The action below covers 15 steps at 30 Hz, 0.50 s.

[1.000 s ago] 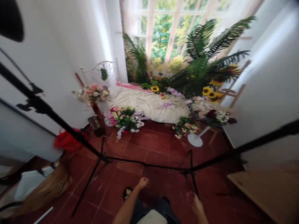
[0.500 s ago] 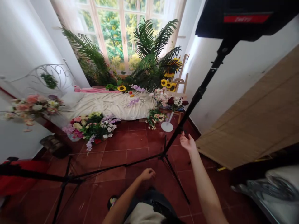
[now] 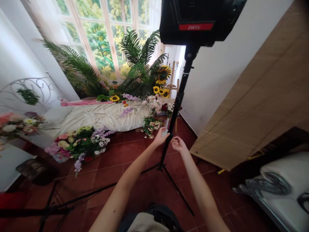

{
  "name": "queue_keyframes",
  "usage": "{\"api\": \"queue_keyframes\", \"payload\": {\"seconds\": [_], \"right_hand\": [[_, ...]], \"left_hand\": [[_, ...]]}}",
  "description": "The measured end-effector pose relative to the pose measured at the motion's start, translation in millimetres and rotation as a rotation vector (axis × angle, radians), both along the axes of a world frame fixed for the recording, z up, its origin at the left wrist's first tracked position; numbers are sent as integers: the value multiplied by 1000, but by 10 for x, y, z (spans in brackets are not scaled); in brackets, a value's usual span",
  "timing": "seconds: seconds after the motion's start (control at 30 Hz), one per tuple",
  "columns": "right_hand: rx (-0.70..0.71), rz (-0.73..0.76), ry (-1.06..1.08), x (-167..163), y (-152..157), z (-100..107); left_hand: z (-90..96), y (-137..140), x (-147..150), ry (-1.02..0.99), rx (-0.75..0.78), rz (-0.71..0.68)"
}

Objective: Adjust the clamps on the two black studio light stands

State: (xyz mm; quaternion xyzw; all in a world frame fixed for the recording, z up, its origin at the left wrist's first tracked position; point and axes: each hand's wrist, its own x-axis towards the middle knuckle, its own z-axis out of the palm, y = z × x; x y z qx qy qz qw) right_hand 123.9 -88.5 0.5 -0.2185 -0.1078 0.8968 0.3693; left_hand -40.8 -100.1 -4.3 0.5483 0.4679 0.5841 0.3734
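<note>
A black light stand [image 3: 179, 101] rises in front of me, with a black studio light [image 3: 200, 24] on its top that bears a red label. My left hand [image 3: 160, 138] is at the pole's left side, thumb and fingers apart, close to the collar; whether it touches the pole is unclear. On the other side, my right hand [image 3: 178, 143] has its fingers curled together at the collar's knob, which they mostly cover. The stand's legs [image 3: 178, 187] are spread on the red tile floor.
A second black stand [image 3: 48, 209] reaches in from the lower left. Flower bunches [image 3: 79, 141] sit before a bed with a cream cloth [image 3: 96, 117]. To the right hang a brown blind [image 3: 241, 106] and, lower, lie rolled white sheets [image 3: 285, 180]. Palm leaves [image 3: 142, 61] stand behind.
My left hand has risen from near my body to the pole. My right hand has closed at the knob. The view has turned right, so the stand appears farther left.
</note>
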Motion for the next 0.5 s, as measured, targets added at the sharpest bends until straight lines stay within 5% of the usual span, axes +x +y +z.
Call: {"api": "queue_keyframes", "payload": {"seconds": [0.17, 0.5], "right_hand": [[-95, -23, 127, -4, 93, -64], [-24, -10, 140, -20, 228, -181]], "left_hand": [[229, 497, 461, -43, 13, 55], [-2, 817, 599, 37, -162, 279]]}}
